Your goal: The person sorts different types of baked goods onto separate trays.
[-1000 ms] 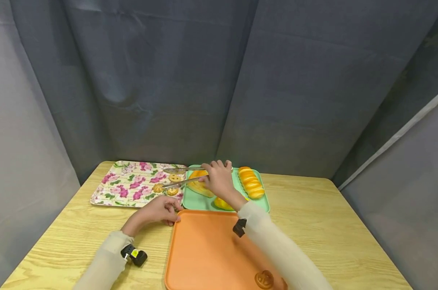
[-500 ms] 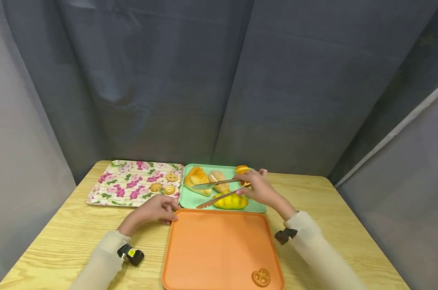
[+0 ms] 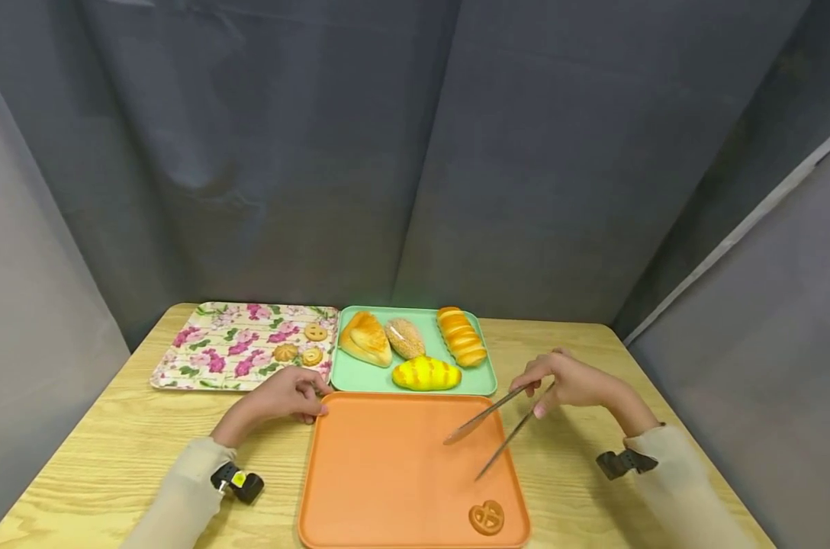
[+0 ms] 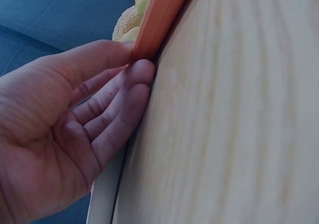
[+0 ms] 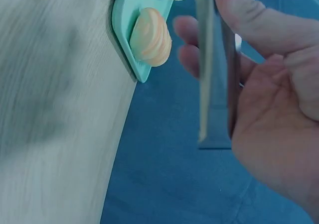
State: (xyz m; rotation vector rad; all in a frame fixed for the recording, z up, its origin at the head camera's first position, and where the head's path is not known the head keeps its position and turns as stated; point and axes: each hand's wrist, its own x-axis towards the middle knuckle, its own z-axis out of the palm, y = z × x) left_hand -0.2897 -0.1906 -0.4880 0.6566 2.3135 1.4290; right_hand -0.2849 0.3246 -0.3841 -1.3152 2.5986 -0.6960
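Observation:
My right hand [image 3: 573,381] grips metal tongs [image 3: 479,421], whose two arms stand spread above the right part of the orange tray [image 3: 387,465]. Nothing is between the tong tips. A brown pretzel-shaped cookie [image 3: 487,518] lies in that tray's near right corner. With thumb and fingers, my left hand [image 3: 284,400] pinches the far left corner of the orange tray; the left wrist view shows the thumb [image 4: 107,55] at its rim. In the right wrist view the tongs [image 5: 214,84] lie between thumb and palm, their hinge end pointing downward in the picture.
Behind stands a green tray [image 3: 360,379] with a folded pastry [image 3: 367,338], a sesame bun [image 3: 406,338], a yellow bread [image 3: 426,374] and a ridged loaf [image 3: 461,336]. Left of it, a floral tray [image 3: 212,347] bears several cookies [image 3: 286,351]. Dark curtains [image 3: 305,152] hang behind.
My right hand has carried the tongs from over the floral and green trays rightward and nearer, over the orange tray. The left hand has kept its hold on the tray corner.

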